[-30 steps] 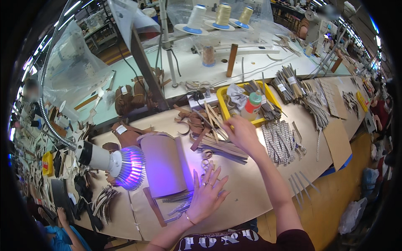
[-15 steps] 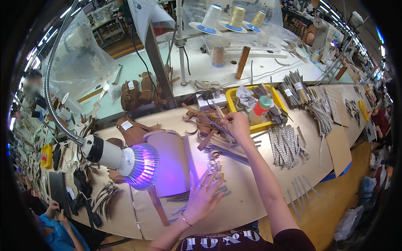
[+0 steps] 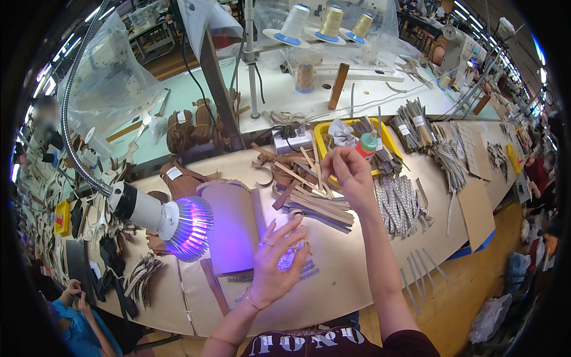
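My right hand [image 3: 354, 181] hovers in front of the yellow basket [image 3: 389, 134], fingertips pinched together. Whatever they hold, if anything, is too small to make out. Below and left of it lies a pile of brown and grey leather strips [image 3: 324, 214]. My left hand [image 3: 278, 262] is open with fingers apart, above small pale curled scraps [image 3: 291, 257] and short grey braided pieces [image 3: 309, 272]. Beside it stretches a wide brown panel [image 3: 229, 226], lit purple by a lamp [image 3: 190, 229]. A bottle with a green cap [image 3: 367, 144] stands in the basket.
Silvery braided strips [image 3: 395, 205] lie right of my right forearm, with thin grey strips [image 3: 416, 279] near the table's edge. The lamp's flexible neck [image 3: 66, 113] arches on the left. Thread spools [image 3: 330, 25] stand at the back. Another person's hands [image 3: 77, 296] are at lower left.
My right hand has moved right, away from the strip pile, and the strip it pinched no longer shows in it. My left hand has shifted slightly left with its fingers raised. The view has shifted a little.
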### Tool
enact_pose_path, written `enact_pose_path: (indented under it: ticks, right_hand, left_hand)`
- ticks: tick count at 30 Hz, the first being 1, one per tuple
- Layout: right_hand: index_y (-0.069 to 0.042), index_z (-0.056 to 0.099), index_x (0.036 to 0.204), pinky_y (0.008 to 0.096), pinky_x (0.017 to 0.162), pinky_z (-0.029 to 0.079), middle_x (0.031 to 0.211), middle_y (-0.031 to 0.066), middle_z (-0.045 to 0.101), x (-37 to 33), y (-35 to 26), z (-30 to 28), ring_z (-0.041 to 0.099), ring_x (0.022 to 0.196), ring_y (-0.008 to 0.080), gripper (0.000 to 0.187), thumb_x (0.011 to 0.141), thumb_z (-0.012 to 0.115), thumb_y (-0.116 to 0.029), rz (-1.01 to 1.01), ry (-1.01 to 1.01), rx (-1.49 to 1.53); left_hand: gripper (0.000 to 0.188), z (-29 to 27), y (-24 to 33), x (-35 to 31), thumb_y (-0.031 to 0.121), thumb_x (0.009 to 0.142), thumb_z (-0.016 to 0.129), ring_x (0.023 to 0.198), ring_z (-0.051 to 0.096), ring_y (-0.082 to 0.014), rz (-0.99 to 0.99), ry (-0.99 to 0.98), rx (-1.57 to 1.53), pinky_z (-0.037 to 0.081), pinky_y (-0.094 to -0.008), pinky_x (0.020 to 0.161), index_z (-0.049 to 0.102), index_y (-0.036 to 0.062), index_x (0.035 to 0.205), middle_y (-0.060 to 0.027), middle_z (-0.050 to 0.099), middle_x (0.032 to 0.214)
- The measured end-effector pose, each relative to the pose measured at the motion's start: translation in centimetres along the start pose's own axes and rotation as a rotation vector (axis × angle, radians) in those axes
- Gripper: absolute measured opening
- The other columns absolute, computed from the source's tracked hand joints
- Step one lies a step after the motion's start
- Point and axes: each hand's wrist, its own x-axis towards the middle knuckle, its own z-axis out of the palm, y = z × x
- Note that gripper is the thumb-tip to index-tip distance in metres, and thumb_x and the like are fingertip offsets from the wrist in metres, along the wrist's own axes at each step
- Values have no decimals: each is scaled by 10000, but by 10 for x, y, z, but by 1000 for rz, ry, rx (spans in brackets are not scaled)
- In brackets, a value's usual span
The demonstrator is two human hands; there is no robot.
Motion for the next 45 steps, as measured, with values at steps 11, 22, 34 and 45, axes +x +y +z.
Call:
enact_pose_path:
  ticks: [11,22,34,45]
  right_hand:
    - [-23,661,1016,309,796,506,1032,105,616,-112,-60,29,623,925,214,137,888,645,24,-35,-186,-367]
    - [4,665,977,250,692,497,1049,101,565,-152,-48,55,584,784,124,113,887,702,-54,-14,433,-509]
    - [26,682,969,280,745,495,1051,123,579,-162,-55,47,610,856,180,106,879,679,-28,78,380,-583]
    - [31,686,948,308,809,491,1052,123,576,-158,-58,40,611,915,213,119,838,681,-11,112,292,-543]
  left_hand:
    - [308,27,24,4,-48,741,786,931,674,-252,238,180,-203,521,-350,847,722,49,1026,-102,685,1082]
    - [312,55,7,-7,-76,745,733,909,680,-244,220,133,-197,509,-334,793,727,32,1038,-98,687,1058]
    - [345,56,9,-9,-85,749,692,872,684,-259,168,-53,-142,524,-340,760,720,16,1078,-126,688,1097]
    - [288,49,10,-13,-48,809,680,969,702,-254,-81,-139,-302,552,-322,847,729,17,1084,-137,700,1093]
